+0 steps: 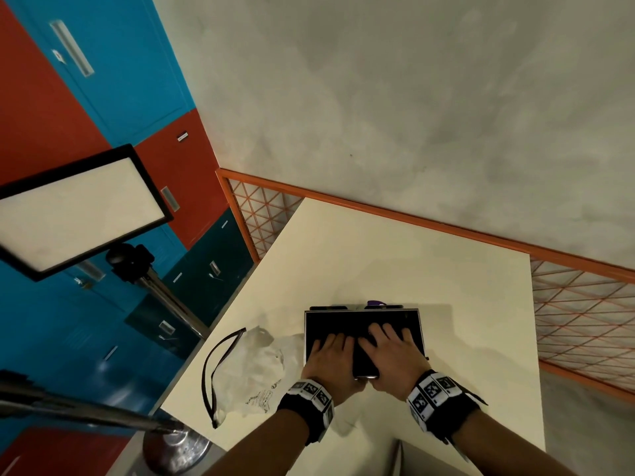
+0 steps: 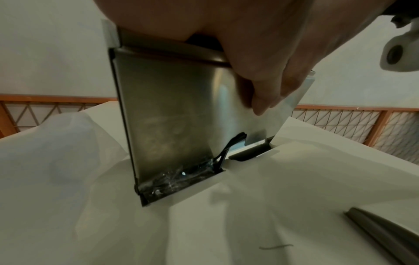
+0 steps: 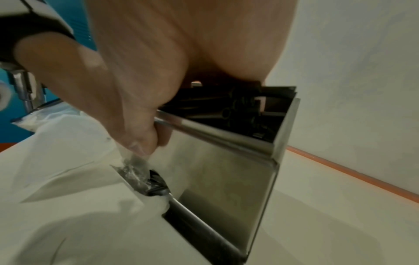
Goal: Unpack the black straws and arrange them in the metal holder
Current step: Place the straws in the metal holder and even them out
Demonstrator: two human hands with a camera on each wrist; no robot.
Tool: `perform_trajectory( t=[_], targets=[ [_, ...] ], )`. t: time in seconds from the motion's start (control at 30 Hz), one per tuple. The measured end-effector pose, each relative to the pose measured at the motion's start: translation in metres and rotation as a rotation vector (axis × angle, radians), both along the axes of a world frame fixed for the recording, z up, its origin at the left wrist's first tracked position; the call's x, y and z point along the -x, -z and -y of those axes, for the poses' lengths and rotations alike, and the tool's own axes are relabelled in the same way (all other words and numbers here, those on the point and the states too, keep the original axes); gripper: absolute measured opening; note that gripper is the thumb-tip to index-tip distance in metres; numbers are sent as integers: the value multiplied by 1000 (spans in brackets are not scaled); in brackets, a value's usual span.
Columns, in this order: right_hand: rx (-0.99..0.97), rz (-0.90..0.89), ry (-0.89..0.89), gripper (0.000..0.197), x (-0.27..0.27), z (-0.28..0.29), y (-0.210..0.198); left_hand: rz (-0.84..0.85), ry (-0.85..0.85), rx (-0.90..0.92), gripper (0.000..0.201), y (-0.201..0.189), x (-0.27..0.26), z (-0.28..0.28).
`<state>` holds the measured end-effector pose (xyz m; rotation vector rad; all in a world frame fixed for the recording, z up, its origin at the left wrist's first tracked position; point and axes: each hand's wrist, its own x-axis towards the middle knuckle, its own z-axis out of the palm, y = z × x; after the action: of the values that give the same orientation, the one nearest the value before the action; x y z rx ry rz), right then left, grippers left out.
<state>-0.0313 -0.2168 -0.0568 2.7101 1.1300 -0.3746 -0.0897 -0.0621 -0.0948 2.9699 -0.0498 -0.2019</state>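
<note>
The metal holder [image 1: 421,333] stands on the cream table [image 1: 378,262], filled to the top with black straws [image 1: 330,324]. My left hand [image 1: 330,352] and right hand [image 1: 388,345] lie side by side on the straws, fingers straight and pressing down. Both thumbs hang over the holder's front wall [image 2: 170,107]. The right wrist view shows straw ends [image 3: 226,109] packed under my palm [image 3: 181,44] behind the rim. Crumpled clear wrap [image 2: 181,179] sits in the slot at the holder's foot. The empty plastic bag [image 1: 251,369] lies flat to the left.
A black strip [image 1: 220,355] edges the bag near the table's left side. Something small and purple [image 1: 376,303] shows behind the holder. An orange mesh railing [image 1: 446,228] runs behind the table. A light panel [image 1: 79,207] on a stand [image 1: 175,451] is at the left.
</note>
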Motion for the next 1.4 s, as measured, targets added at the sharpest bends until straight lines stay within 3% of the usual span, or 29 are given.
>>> perform_trajectory(
  t=[0.13,0.23,0.37,0.5,0.67,0.97,1.07,1.2,1.4],
  targets=[
    [-39,2,23,67,2,2,6,-6,-15,43,82,4,0,-1],
    [-47,-30,25,66,2,3,7,80,32,80,86,5,2,-2],
    [-35,-45,41,67,1,4,9,185,96,194,75,0,9,-7],
    [-16,-69,33,68,-5,1,12,226,150,239,48,-2,17,-13],
    [-27,-113,4,73,-17,-5,10,105,97,231,49,-7,9,-14],
    [-85,-27,-3,98,-34,-6,-2,-126,11,14,63,-8,-16,-11],
    [-187,26,-17,88,-35,2,-10,-159,-27,30,67,-7,-24,-11],
    [-283,50,-125,57,-22,11,-5,-157,-76,60,80,-4,-33,-12],
    [-139,-81,-22,57,-12,11,8,-21,-15,101,85,-5,-26,-15]
  ],
)
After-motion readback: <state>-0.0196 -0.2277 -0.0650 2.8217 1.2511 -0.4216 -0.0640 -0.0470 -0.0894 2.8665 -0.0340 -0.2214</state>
